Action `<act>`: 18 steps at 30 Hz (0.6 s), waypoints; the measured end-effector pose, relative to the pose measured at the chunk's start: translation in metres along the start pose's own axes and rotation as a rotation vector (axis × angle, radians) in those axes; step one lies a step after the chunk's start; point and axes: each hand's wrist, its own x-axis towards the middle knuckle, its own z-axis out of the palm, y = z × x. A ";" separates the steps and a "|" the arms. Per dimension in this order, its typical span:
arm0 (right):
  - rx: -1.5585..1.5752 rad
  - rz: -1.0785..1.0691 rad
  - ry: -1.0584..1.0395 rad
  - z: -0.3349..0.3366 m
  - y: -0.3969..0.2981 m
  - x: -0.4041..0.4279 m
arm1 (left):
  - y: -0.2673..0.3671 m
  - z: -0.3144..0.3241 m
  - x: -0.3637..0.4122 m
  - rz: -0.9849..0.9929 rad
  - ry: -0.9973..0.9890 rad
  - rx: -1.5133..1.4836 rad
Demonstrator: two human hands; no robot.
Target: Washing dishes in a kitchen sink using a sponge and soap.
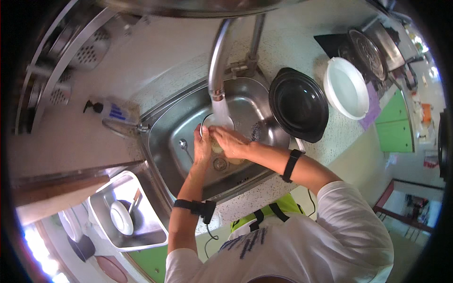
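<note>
My left hand point(202, 145) grips a light-coloured bowl point(209, 121) at its left side, thumb at the rim. Bent over the bowl's near edge is my right hand point(228, 141); its fingertips are partly hidden, so whether it grips anything is unclear. Water runs from the curved metal faucet point(216, 67) into the bowl. Both hands are inside the stainless steel sink basin point(170, 123). Below the hands, something yellowish point(216, 145) shows, too covered to name. A metal spoon point(183, 143) lies left of my left hand, and a dark speckled patch, perhaps a scourer point(255, 131), lies to the right.
A black pot point(299, 106) rests at the sink's right rim, beside a white basin point(346, 88). A pump bottle point(118, 112) stands left. A steel tub point(141, 231) at lower left holds a white dish point(121, 217) and a wooden-handled utensil point(135, 200).
</note>
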 end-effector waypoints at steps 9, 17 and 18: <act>-0.124 -0.116 0.216 -0.006 0.012 -0.038 | 0.030 0.007 -0.002 -0.126 -0.136 0.188; 0.483 0.653 -0.077 -0.036 -0.028 -0.003 | 0.004 0.040 -0.008 -0.022 0.095 -0.401; 0.493 0.652 -0.082 -0.024 -0.027 -0.012 | 0.007 0.031 -0.008 -0.030 0.070 -0.214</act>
